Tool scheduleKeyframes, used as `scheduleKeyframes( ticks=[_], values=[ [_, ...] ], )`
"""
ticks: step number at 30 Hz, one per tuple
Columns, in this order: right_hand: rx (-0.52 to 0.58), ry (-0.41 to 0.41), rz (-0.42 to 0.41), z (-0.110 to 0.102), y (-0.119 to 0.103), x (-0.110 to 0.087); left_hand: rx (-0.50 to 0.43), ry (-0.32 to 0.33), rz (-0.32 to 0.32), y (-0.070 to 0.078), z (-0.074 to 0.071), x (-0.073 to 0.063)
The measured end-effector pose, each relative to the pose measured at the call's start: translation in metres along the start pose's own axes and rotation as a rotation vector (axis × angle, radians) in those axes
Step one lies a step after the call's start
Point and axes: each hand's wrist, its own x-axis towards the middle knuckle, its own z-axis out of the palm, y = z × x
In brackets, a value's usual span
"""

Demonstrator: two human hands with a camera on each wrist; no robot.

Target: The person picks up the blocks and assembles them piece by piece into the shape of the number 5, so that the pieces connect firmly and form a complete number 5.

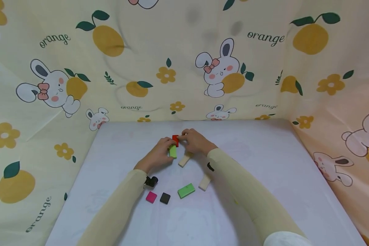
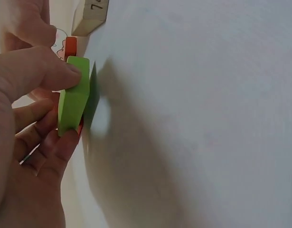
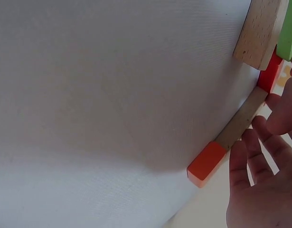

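Observation:
My left hand [image 1: 156,155] pinches a light green block [image 2: 73,95] between thumb and fingers, just above the white tabletop. A red block [image 1: 175,140] lies right behind it, partly covered by the fingers. My right hand [image 1: 196,141] reaches in from the right, with a finger at the red block. In the right wrist view its fingertips [image 3: 238,154] lie against the far side of a row: the red block, a plain wooden block [image 3: 243,116] and an orange block [image 3: 206,164]. Another wooden block [image 1: 185,159] lies near the right wrist.
Nearer the front lie a pink square block [image 1: 151,197], a black square block [image 1: 165,198], a green block [image 1: 186,190] and a wooden block [image 1: 204,182]. A printed cloth [image 1: 184,68] hangs along the back and sides of the white tabletop [image 1: 135,225].

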Motion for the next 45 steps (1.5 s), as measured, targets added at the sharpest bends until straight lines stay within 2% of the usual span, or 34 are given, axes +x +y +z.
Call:
scheduleKeyframes(
  ticks=[7,18,35,38,45],
  values=[
    [0.01,-0.013,0.022,0.001,-0.003,0.002,0.017,-0.015,0.024,-0.002,0.002,0.003],
    [0.006,-0.023,0.033,0.002,-0.004,0.007,0.012,-0.025,0.024,-0.004,0.003,0.004],
    [0.009,-0.032,0.037,0.005,-0.004,0.008,0.018,0.0,0.053,-0.006,0.005,0.0],
    [0.011,-0.033,0.025,0.005,-0.003,0.007,0.072,0.0,0.064,-0.006,0.005,-0.006],
    [-0.007,-0.017,0.02,0.003,-0.001,0.004,0.299,-0.08,0.163,0.0,0.004,-0.018]
  ],
)
